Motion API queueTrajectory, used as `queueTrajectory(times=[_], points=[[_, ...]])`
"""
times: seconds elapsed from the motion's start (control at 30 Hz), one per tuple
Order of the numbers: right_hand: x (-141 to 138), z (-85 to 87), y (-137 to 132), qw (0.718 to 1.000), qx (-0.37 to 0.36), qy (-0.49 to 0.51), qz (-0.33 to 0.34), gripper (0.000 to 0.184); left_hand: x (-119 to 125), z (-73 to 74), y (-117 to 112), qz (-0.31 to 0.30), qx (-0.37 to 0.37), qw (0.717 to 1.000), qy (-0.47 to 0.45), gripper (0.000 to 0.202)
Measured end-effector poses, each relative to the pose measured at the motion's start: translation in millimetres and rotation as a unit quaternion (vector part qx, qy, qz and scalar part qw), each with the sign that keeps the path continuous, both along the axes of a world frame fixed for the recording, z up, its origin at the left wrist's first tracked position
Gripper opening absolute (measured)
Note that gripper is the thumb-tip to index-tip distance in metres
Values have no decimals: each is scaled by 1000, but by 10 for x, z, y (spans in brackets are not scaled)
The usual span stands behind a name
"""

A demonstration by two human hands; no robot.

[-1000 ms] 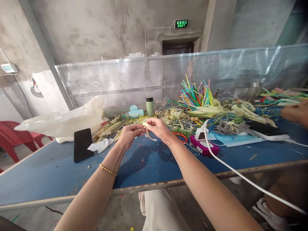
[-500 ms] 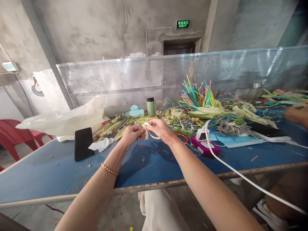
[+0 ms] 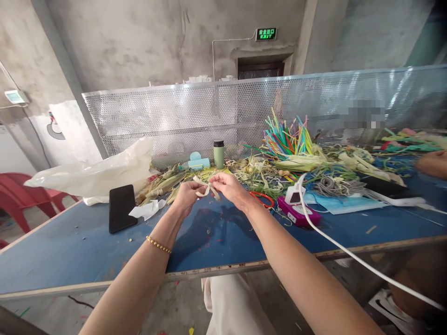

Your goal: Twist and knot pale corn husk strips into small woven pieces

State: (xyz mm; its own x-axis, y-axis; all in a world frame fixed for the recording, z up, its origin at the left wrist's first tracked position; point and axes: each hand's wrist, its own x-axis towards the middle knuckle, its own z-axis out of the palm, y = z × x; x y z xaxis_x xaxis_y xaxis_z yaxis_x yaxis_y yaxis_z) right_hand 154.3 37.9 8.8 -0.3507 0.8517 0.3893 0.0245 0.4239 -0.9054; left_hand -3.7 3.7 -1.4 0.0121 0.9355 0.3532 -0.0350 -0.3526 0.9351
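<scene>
Above the blue table point(image 3: 223, 253), my left hand point(image 3: 188, 194) and my right hand point(image 3: 228, 187) meet around a pale, narrow, looped strip point(image 3: 203, 191). My left fingers pinch one part of it, and a pale end pokes up over them. Close beside, the right thumb and fingertips close on the strip, with a short tail hanging below. Exact fingertip contact is partly hidden. Behind the hands lie dried corn husks point(image 3: 164, 186) and tangled pale and green fibres point(image 3: 256, 167).
Left lie a black phone point(image 3: 122, 208), white tissue point(image 3: 147, 210) and plastic bag point(image 3: 101, 174). A green bottle point(image 3: 219, 154) stands behind. Rightward are colourful strips point(image 3: 286, 137), a purple box point(image 3: 299, 211), a white cable point(image 3: 335, 249) and another person's hand point(image 3: 433, 164).
The strip's loop has shifted from beneath my right hand to the left, between both hands, and an end now sticks up by my left fingers. The other person's hand moved slightly.
</scene>
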Motion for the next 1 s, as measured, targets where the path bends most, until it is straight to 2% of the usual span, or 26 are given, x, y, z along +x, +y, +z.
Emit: queueTrajectory(times=[0.1, 0.2, 0.33, 0.43, 0.57, 0.8, 1.0], points=[[6, 7, 2, 1000, -17, 18, -4, 8, -7, 17, -17, -35, -6, 999, -36, 32], [25, 11, -11, 999, -7, -12, 30, 20, -7, 37, -47, -57, 6, 997, -45, 31], [41, 34, -62, 997, 1, -60, 53, 27, -8, 31, -54, -47, 17, 998, -48, 29], [51, 55, -87, 996, 35, -77, 18, 26, -10, 22, -42, -29, 12, 998, -51, 30], [59, 63, -83, 989, 92, -110, -19, 27, -15, 16, -30, -50, -8, 998, -42, 32], [40, 79, -102, 966, 175, -164, -96, 29, -20, 6, -15, -26, 12, 1000, 6, 31], [29, 94, -93, 952, 200, -205, -109, 30, 1, 38, -37, 15, 25, 998, 57, 25]])
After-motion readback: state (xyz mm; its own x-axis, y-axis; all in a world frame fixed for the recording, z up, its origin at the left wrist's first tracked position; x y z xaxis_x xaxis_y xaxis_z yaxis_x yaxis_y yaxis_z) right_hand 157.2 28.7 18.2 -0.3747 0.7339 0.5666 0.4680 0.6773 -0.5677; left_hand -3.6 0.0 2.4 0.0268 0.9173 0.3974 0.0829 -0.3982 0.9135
